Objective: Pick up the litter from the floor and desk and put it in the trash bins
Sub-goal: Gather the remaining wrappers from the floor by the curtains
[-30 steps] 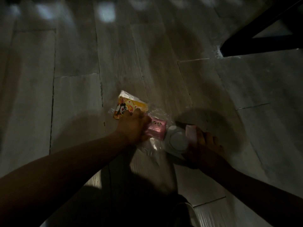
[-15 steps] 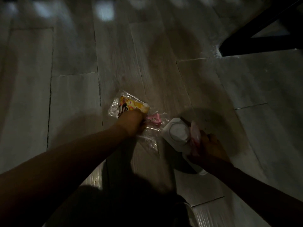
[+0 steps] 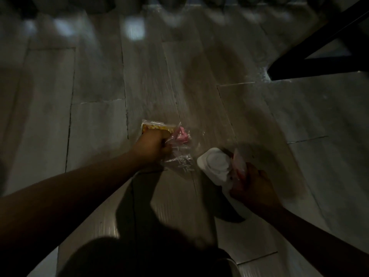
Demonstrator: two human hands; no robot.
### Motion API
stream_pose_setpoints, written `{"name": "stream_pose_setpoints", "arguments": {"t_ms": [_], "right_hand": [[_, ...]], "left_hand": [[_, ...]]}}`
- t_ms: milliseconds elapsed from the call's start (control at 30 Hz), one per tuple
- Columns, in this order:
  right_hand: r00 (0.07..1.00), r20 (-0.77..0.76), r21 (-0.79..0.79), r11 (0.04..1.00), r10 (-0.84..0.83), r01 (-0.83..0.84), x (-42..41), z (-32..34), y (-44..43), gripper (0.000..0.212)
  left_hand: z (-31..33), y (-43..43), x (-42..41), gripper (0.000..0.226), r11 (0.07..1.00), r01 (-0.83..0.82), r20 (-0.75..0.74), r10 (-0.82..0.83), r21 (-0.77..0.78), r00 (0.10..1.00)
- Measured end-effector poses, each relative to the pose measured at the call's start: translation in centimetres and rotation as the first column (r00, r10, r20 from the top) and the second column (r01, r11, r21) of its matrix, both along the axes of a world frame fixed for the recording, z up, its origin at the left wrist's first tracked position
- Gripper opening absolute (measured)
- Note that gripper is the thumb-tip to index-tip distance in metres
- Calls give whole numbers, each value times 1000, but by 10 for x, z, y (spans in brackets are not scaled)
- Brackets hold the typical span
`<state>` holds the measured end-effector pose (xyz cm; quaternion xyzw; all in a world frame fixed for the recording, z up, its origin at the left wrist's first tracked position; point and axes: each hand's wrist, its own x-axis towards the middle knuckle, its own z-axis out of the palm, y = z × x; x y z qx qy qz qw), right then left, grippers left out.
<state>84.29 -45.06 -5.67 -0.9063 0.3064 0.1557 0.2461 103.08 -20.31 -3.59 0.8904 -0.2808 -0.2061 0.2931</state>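
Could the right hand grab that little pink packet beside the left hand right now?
Probably not. Nothing lies between them, but the right hand is full, its fingers curled round a white lidded pack, and the pink packet sits in clear plastic that the left hand grips.

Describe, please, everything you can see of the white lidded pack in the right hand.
The white lidded pack looks like soft plastic, with a rounded-rectangular lid on its upper face and a pink part along its right side. It is tilted, lid end pointing far-left. The right hand grips its near end; a shadow on the floor beneath suggests it is lifted.
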Motion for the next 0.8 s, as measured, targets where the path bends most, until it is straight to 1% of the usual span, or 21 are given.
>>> {"name": "stream_pose_setpoints", "arguments": {"t_ms": [67, 133, 200, 300, 400, 467, 500, 567, 633, 700, 767, 800], "right_hand": [[998, 49, 24, 999, -27, 26, 4, 1, 3, 89], [995, 85, 73, 997, -43, 37, 10, 3, 6, 86], [995, 88, 125, 992, -37, 26, 16, 5, 8, 89], [993, 112, 122, 992, -46, 32, 23, 8, 8, 94], [989, 126, 132, 990, -73, 56, 26, 6, 11, 99], [994, 85, 87, 994, -74, 67, 25, -1, 16, 105], [997, 66, 50, 998, -49, 45, 24, -5, 19, 107], [998, 53, -10, 1000, 28, -27, 23, -11, 24, 110], [999, 21, -41, 998, 48, -47, 23, -12, 30, 116], [997, -16, -121, 989, 81, -82, 21, -14, 39, 121], [990, -40, -209, 968, 137, -142, 19, -15, 46, 112], [988, -43, -205, 967, 149, -154, 19, -15, 46, 104]], "left_hand": [[5, 4, 5, 21, 1000, -14, -2, 14, -7, 1000], [9, 8, 8, 17, 1000, 0, 15, 0, -24, 1000], [12, 13, 9, 16, 999, 19, 20, -18, -41, 1000], [16, 19, 12, 13, 998, 6, 35, -4, -58, 999], [21, 25, 17, 22, 999, 12, 61, -10, -44, 998], [22, 28, 16, 28, 1000, 20, 56, -19, -10, 998], [20, 30, 15, 27, 1000, 17, 44, -17, 3, 999], [16, 32, 10, 20, 1000, 5, 18, -5, 20, 1000], [13, 33, 6, 9, 999, 10, 20, -11, 35, 1000], [10, 34, 5, 7, 999, 19, 23, -20, 36, 1000], [6, 35, 5, 8, 1000, 8, 11, -8, 12, 1000], [5, 35, 5, 8, 1000, -6, 6, 6, 1, 1000]]}}
